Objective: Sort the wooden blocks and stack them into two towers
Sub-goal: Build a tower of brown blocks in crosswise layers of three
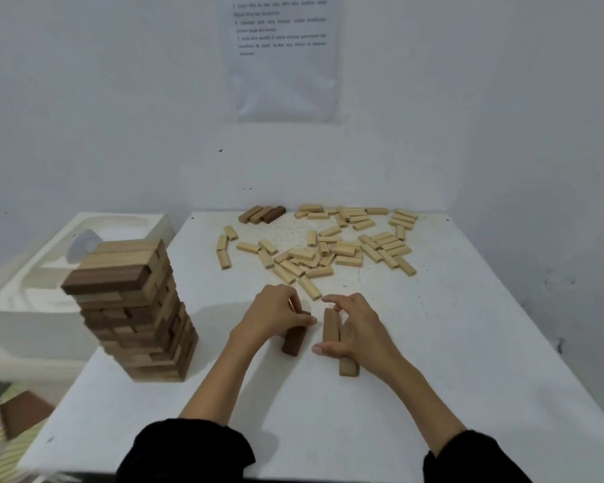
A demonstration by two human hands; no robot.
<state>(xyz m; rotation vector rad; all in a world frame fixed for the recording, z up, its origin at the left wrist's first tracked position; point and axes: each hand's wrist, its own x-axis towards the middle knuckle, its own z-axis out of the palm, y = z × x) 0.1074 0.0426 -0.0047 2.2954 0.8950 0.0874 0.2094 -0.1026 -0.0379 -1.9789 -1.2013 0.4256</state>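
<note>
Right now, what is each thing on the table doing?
Tower: standing upright at the left of the table.
Pale blocks: loose, scattered flat toward the back.
Back dark blocks: lying side by side.
Left hand: grips a dark block.
Right hand: lies over two brown blocks; grip unclear.

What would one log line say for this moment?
left hand grips dark block; right hand holds two brown blocks; tower standing left; pale blocks scattered
</note>
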